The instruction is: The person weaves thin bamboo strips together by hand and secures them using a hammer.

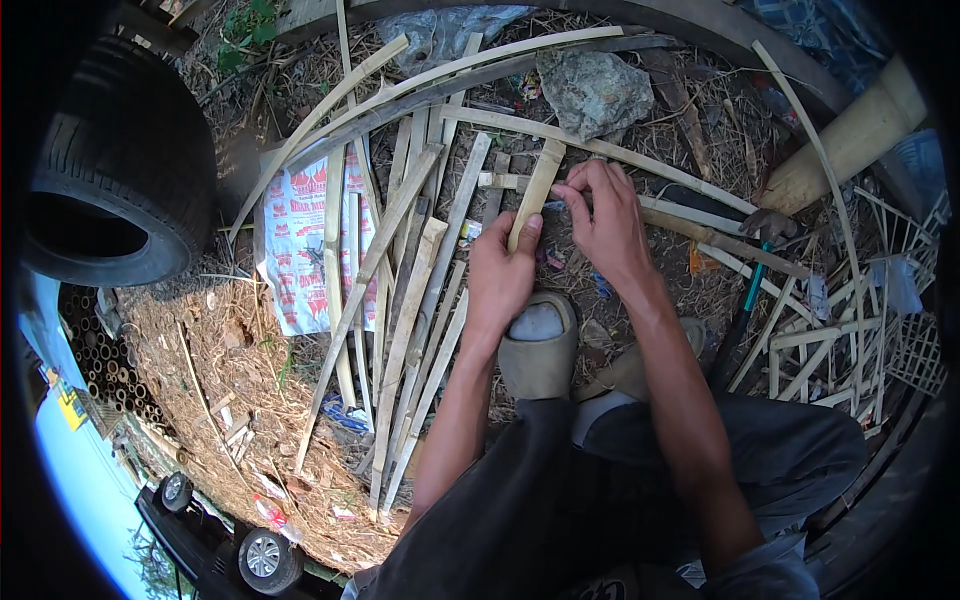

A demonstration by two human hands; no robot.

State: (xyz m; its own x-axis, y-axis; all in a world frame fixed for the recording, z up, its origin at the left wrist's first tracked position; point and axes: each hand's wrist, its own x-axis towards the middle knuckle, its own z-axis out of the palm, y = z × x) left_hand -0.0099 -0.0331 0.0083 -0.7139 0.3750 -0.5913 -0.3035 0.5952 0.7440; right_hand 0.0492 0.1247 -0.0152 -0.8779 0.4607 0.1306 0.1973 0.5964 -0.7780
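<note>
My left hand (505, 270) is closed around a short, flat bamboo slat (541, 182), its thumb lying on the slat's face. A narrower bamboo piece (497, 181) crosses behind that slat and sticks out to its left. At the slat's right edge, my right hand (603, 215) pinches thumb and fingertips together. What sits between those fingertips is too small to make out. Long split bamboo strips (405, 300) lie in a loose pile left of my left hand. To the right of my right arm rests a hammer (757, 285) with a teal and black handle.
A grey rock (595, 92) lies beyond my hands. A tyre (120, 170) stands at left beside a printed white sack (305, 240). At right are a thick bamboo pole (850, 140) and a lattice of thin strips (825, 345). My shoe (538, 355) is below my hands.
</note>
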